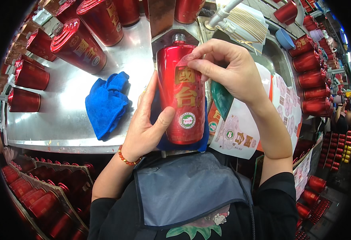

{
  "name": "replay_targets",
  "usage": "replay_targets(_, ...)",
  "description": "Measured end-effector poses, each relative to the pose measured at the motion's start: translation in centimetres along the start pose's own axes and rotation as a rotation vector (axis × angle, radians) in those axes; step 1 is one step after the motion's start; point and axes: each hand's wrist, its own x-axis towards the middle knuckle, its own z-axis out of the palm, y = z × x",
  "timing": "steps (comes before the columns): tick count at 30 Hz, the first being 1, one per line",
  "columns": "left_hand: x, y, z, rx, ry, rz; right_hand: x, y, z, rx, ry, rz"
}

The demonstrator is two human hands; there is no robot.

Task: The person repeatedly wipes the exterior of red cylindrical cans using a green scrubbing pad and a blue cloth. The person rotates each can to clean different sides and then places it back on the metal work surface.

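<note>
A glossy red bottle [189, 134] with gold lettering, a round green-and-white emblem and a clear neck lies in front of me, neck pointing away, on blue cloth. My left hand [149, 120] is curled against its left side, thumb over the front, steadying it. Between the thumb and fingertips of my right hand [229, 68] is the raised edge of a thin translucent reddish film [186, 60], at the bottle's upper front, just above the lettering. Whether the film still clings lower down I cannot tell. A green flat piece [221, 100] sits below my right hand.
A crumpled blue cloth [107, 105] lies on the metal table [67, 124] to the left. Several red bottles [81, 48] stand beyond it. Printed decal sheets [239, 132] lie at right, before a metal basin with a pipe [219, 18]. Racks of red bottles [39, 196] flank me.
</note>
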Motion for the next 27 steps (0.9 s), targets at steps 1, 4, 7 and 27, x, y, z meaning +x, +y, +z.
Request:
replay_targets(1, 0.0, 0.0, 0.1, 0.001, 0.005, -0.006, 0.0, 0.0, 0.0, 0.001, 0.001, 0.002)
replay_targets(4, 0.1, -0.1, 0.3, -0.007, 0.015, -0.009, 0.1, -0.2, 0.0, 0.013, 0.001, 0.006)
replay_targets(7, 0.2, 0.0, 0.6, -0.037, 0.028, 0.000, 0.2, -0.1, -0.1, 0.035, -0.004, 0.009)
replay_targets(27, 0.5, 0.4, 1.1, -0.106, 0.058, 0.005, 1.0, 0.1, -1.1, 0.067, -0.129, 0.028)
